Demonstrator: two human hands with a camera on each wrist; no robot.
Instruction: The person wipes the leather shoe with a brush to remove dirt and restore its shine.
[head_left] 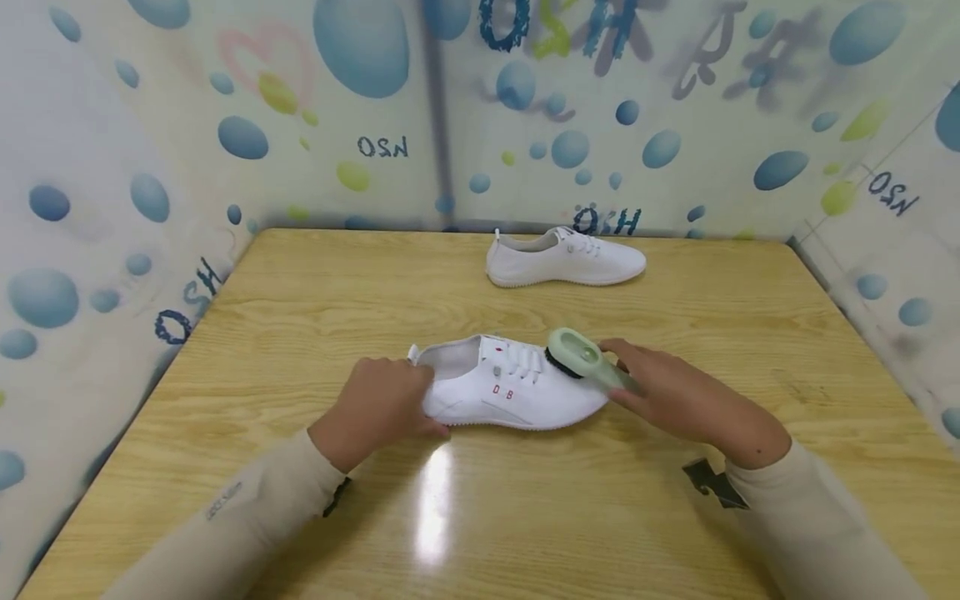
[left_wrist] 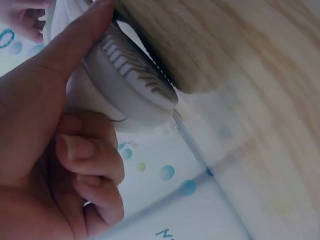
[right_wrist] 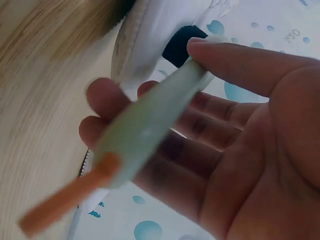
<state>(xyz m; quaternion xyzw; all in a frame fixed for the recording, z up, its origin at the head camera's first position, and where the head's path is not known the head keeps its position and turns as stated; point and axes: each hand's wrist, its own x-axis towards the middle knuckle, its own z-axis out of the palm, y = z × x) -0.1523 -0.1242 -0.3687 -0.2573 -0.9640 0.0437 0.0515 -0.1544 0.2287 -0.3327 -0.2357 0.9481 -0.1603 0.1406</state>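
Note:
A white lace-up shoe [head_left: 517, 400] with small red letters on its side lies mid-table, toe to the right. My left hand [head_left: 386, 398] grips its heel; in the left wrist view the thumb presses by the ridged sole [left_wrist: 132, 65] and the fingers curl against the upper. My right hand [head_left: 667, 392] holds a pale green shoe brush [head_left: 581, 354] by its handle. The brush's dark bristles [right_wrist: 182, 46] touch the shoe's top just ahead of the laces. An orange strap [right_wrist: 70, 195] hangs from the handle end in the right wrist view.
A second white shoe [head_left: 566, 260] stands near the table's back edge, toe to the right. The wooden table [head_left: 360, 292] meets walls [head_left: 465, 108] patterned with blue and green drops. Dark patches show beneath both sleeves.

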